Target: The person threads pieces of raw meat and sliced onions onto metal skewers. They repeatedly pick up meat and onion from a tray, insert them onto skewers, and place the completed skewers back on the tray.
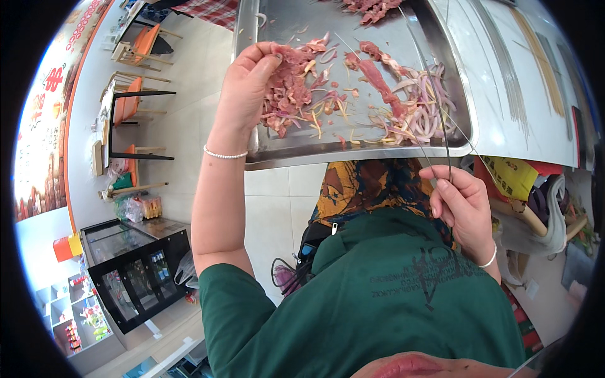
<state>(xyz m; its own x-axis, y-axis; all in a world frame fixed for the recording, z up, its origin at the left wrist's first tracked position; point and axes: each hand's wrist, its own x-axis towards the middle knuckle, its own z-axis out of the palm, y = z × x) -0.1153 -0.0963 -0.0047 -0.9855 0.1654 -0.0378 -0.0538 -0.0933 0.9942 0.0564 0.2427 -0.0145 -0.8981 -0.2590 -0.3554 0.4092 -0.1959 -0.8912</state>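
Note:
My left hand pinches a piece of raw meat at the edge of a pile of sliced raw meat. The pile lies on the left side of a shallow metal tray. Beyond the tray's near rim, my right hand holds thin metal skewers between thumb and fingers. One of them appears to run through a strip of meat, its tip sticking out at the far end. Sliced onion and pale yellow shreds are heaped beside that strip.
More meat sits at the tray's far end. Bundles of metal skewers and wooden sticks lie on the white table to the right. Another skewer crosses the tray rim. A glass-front drinks cabinet and orange chairs stand leftward.

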